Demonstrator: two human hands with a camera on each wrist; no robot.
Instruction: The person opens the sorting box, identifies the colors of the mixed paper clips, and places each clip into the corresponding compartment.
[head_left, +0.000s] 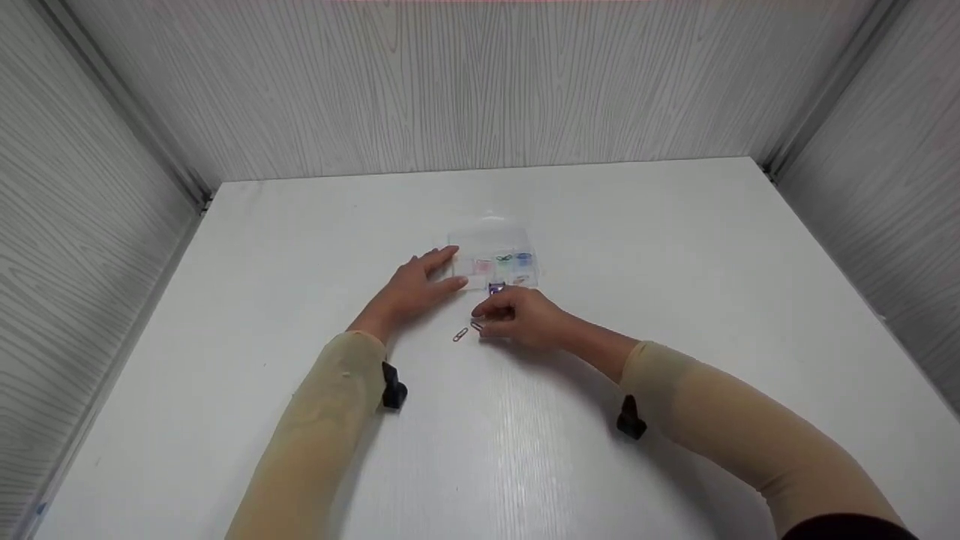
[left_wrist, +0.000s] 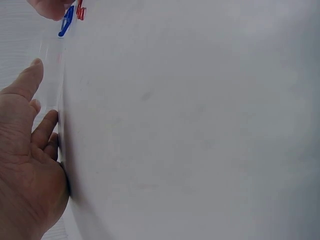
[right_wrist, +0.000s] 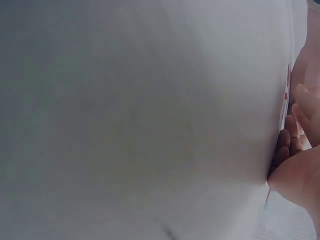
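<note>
A clear plastic compartment box (head_left: 469, 283) with its lid raised lies on the white table. My left hand (head_left: 416, 289) rests along its left side, fingers extended and the thumb at the front corner; the left wrist view shows this hand (left_wrist: 30, 145) beside the box wall. Just in front of the box, my right hand (head_left: 525, 319) reaches down with bent fingers, thumb and forefinger apart. One reddish paper clip (head_left: 476, 326) is at its fingertips. Another paper clip (head_left: 460, 334) lies on the table to the left. A small blue-purple clip (head_left: 496, 287) shows at the box's front edge.
Pink (head_left: 484, 266), green (head_left: 504, 258) and blue pieces (head_left: 523, 259) sit in separate compartments of the box. A grey wood-grain panel (head_left: 480, 90) closes off the back of the table, with more panels on both sides.
</note>
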